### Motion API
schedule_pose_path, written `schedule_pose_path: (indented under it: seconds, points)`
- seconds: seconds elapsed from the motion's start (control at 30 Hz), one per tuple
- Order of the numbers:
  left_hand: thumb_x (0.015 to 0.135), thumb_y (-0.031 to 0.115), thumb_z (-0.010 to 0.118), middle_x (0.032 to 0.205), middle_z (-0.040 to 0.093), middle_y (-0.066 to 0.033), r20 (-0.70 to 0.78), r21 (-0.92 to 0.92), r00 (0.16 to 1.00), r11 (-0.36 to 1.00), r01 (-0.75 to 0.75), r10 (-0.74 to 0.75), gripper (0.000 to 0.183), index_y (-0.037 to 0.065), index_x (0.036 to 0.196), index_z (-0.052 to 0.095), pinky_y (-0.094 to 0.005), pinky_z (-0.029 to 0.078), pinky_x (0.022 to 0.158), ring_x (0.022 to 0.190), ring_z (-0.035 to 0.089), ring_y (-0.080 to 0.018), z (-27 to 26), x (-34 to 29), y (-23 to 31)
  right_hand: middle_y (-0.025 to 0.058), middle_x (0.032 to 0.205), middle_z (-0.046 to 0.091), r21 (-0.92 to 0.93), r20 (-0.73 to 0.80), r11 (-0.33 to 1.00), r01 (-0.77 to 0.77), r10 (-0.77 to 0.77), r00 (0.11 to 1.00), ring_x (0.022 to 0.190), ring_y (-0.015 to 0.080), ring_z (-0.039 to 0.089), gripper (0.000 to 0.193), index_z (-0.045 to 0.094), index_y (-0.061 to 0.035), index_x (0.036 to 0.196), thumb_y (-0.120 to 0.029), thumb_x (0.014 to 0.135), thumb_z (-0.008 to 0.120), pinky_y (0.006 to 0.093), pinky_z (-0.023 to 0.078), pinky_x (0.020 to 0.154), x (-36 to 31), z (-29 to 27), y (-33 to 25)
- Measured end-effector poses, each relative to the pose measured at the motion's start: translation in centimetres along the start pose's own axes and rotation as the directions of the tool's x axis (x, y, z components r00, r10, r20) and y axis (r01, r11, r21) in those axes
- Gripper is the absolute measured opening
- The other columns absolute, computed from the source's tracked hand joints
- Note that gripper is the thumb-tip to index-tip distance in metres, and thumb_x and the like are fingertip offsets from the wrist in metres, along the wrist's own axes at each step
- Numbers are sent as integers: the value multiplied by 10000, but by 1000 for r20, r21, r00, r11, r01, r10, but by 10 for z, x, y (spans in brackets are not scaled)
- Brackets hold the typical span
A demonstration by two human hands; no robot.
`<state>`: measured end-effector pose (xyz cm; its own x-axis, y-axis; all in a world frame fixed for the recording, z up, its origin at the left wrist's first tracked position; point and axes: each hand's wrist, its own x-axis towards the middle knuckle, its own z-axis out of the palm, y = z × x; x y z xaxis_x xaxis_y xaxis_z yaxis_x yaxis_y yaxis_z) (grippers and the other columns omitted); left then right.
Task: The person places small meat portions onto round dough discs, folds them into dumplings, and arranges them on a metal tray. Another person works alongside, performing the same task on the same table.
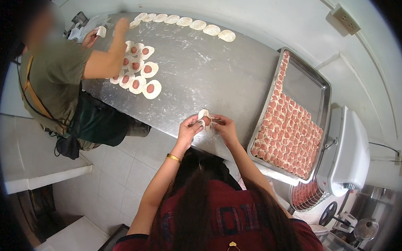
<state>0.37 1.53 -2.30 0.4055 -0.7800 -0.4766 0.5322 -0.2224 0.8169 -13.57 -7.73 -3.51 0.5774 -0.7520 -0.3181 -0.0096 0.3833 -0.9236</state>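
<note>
Between my fingers, over the near edge of the metal table, is a dumpling wrapper [203, 112] folded partly up around a pinkish meat filling [206, 120]. My left hand [189, 127] pinches its left side, and my right hand [225, 127] grips the right side. The fingertips of both hands nearly meet at the wrapper. To the left on the table lie several flat round wrappers, each topped with a ball of meat, such as the nearest filled wrapper [151, 88]. At my right, a metal tray [254, 137] holds tightly packed rows of shaped dumplings [290, 135].
A co-worker [57, 73] stands at the table's left end, holding a wrapper [101, 31]. Plain wrappers [198, 24] line the far edge of the floured steel table [208, 67]. A white mixer [348, 151] with a wire guard stands beyond the tray; a wall outlet [345, 19] is at back right.
</note>
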Motion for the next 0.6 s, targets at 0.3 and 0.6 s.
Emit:
schedule_pose_path:
  seconds: [0.3, 0.6]
  points:
    - [841, -3, 589, 957, 586, -30, 7, -34, 998, 997, -68, 68, 127, 34, 957, 554, -249, 533, 740, 842, 589, -109, 0, -1, -1, 78, 916, 644, 256, -63, 966, 24, -8, 998, 865, 148, 608, 246, 598, 30, 1007, 65, 765, 570, 266, 479, 755, -9, 9, -22]
    - [829, -51, 565, 1033, 567, -62, 76, -136, 995, 989, -59, 70, 202, 15, 1017, 538, -328, 517, 872, 970, 585, -180, 7, -22, 8, 94, 892, 653, -85, -17, 996, 1, -2, 1000, 854, 157, 615, 284, 616, 37, 1001, 83, 724, 574, 260, 481, 736, -8, -6, -17]
